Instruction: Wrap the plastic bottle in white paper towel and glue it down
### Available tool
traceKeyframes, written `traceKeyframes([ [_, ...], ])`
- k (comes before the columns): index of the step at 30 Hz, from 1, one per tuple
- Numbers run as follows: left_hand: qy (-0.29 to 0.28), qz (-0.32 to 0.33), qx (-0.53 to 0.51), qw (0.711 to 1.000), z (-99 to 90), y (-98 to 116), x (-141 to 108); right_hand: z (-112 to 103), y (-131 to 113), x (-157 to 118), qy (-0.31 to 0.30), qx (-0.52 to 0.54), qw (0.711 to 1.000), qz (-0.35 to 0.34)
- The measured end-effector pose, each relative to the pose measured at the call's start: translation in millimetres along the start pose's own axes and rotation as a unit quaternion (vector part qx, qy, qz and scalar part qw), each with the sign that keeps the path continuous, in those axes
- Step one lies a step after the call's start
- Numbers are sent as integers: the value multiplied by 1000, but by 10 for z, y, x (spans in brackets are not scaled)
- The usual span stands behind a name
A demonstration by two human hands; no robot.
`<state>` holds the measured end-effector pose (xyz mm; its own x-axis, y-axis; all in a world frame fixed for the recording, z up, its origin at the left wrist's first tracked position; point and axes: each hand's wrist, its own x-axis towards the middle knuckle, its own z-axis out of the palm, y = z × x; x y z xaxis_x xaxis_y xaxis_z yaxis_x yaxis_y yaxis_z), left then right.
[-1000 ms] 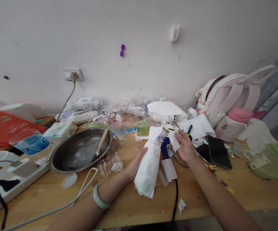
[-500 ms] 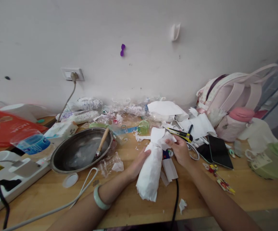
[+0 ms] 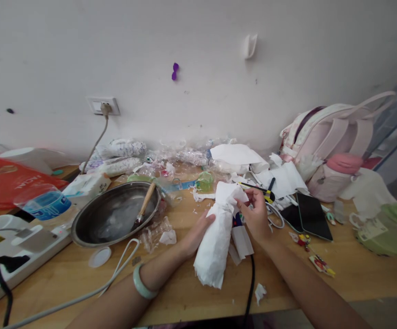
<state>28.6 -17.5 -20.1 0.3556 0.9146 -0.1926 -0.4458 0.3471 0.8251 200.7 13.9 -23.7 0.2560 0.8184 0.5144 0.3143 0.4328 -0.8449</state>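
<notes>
A bundle wrapped in white paper [image 3: 214,246] is tilted above the wooden table, its wide end toward me and its narrow neck away. My left hand [image 3: 198,233] grips its left side, the thumb on the paper and the other fingers hidden behind. At the neck, my right hand [image 3: 255,212] has its fingers bent together at the edge of the loose white paper flap; the fingertips are partly hidden. Just beyond the right hand lies a yellow and black cutter knife [image 3: 269,195]. Folded white paper [image 3: 242,242] lies under and right of the bundle.
A metal bowl [image 3: 99,219] with cloudy liquid and a wooden-handled brush [image 3: 146,203] stands left. Plastic bottles line the wall. At right are a phone [image 3: 313,217], a pink backpack [image 3: 335,132] and a green container [image 3: 387,228]. A power strip [image 3: 23,265] and cables lie front left.
My right hand has shifted slightly at the bundle's neck, its fingers now more curled beside the paper flap. The left hand and bundle have barely moved.
</notes>
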Motion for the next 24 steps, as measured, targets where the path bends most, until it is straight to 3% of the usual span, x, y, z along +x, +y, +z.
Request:
traceKeyframes([
  [5, -8, -17, -16, 1000, -26, -55, 20, -37, -69, 7, 39, -85, 979, -181],
  [8, -10, -25, -18, 999, -35, -69, 23, -68, -125, -4, 13, -127, 964, -234],
  [13, -7, -18, -8, 1000, -40, -72, 31, -76, -118, -51, -60, -140, 957, -249],
  [20, -8, -18, 1, 1000, -29, -61, 42, -23, -104, -59, -38, -156, 957, -243],
  [24, -6, -8, 9, 1000, -42, -68, 44, -34, -125, -39, -29, -107, 973, -203],
])
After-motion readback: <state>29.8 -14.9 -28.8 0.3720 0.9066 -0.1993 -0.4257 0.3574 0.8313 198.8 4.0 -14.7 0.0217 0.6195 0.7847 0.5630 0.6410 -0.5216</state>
